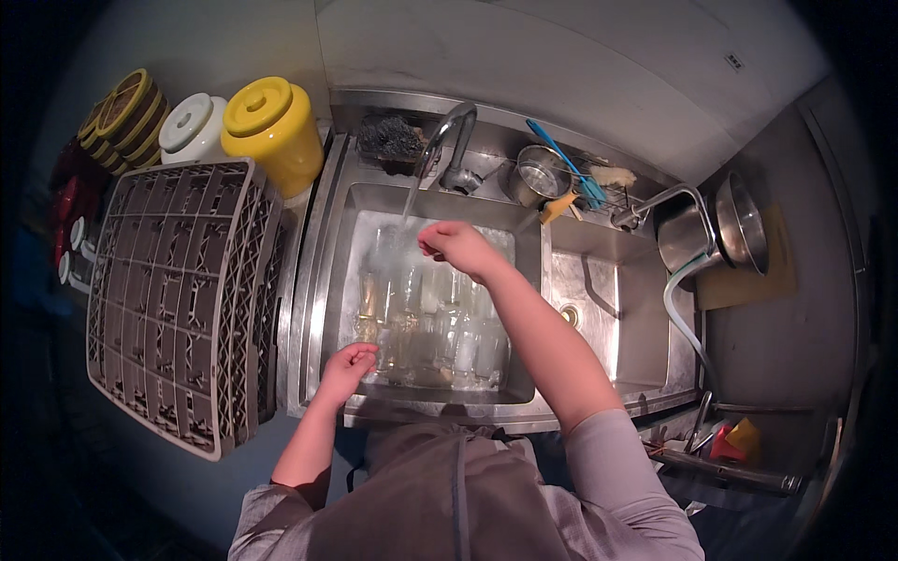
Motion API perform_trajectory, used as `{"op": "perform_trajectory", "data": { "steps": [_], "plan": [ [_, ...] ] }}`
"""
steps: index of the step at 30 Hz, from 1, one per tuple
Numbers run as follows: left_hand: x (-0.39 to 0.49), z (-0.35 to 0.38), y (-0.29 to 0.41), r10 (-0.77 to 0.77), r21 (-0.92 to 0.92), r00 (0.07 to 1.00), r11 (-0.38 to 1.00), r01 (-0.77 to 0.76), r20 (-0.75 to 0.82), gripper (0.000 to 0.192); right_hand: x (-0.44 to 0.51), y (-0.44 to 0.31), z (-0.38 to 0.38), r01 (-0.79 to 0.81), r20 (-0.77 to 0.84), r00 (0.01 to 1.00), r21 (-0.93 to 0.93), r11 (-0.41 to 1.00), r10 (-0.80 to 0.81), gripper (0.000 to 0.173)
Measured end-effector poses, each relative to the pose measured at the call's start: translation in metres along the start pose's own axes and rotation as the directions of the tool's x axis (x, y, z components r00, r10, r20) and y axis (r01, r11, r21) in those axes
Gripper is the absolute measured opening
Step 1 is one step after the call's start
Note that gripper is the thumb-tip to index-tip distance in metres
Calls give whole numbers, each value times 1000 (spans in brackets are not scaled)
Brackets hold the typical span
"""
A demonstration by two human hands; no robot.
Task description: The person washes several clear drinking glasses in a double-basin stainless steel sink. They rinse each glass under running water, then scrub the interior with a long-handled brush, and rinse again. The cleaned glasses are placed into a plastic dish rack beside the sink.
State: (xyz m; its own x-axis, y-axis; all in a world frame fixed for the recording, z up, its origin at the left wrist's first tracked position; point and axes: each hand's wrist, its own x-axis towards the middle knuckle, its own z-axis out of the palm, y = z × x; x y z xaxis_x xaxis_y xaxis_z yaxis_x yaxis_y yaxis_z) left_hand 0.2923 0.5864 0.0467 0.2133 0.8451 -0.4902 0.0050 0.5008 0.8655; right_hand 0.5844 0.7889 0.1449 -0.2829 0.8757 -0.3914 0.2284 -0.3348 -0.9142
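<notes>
Several clear drinking glasses (449,336) lie crowded in a steel sink basin (515,382), in water with some foam. A curved faucet (463,130) arches over its back, a pale stream below the spout. My right hand (459,247) reaches over the basin near that stream, fingers curled inward; their underside is hidden, and no held thing shows. Above the basin's front left edge is my left hand (349,368), its fingers loosely bent and a little apart from the thumb, with nothing seen in it. The nearest glasses lie just right of it.
A grey plastic glass rack (165,294) stands left of the sink, before yellow (273,140) and white (196,126) lidded jars. Behind the basins sit a steel pot (540,175), a blue brush (565,158) and dark scouring pads (389,137). A hose (673,308) hangs beside the second basin (638,315).
</notes>
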Motion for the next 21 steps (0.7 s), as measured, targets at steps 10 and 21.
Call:
{"op": "perform_trajectory", "data": {
  "steps": [10,21],
  "plan": [
    [77,14,-20,-19,43,999,999,18,30,26,110,-11,47,-201,-22,972,446,872,235,31],
    [99,30,-46,-11,311,991,950,-32,136,30,22,-81,4,222,-73,974,496,839,-215,59]
  ]
}}
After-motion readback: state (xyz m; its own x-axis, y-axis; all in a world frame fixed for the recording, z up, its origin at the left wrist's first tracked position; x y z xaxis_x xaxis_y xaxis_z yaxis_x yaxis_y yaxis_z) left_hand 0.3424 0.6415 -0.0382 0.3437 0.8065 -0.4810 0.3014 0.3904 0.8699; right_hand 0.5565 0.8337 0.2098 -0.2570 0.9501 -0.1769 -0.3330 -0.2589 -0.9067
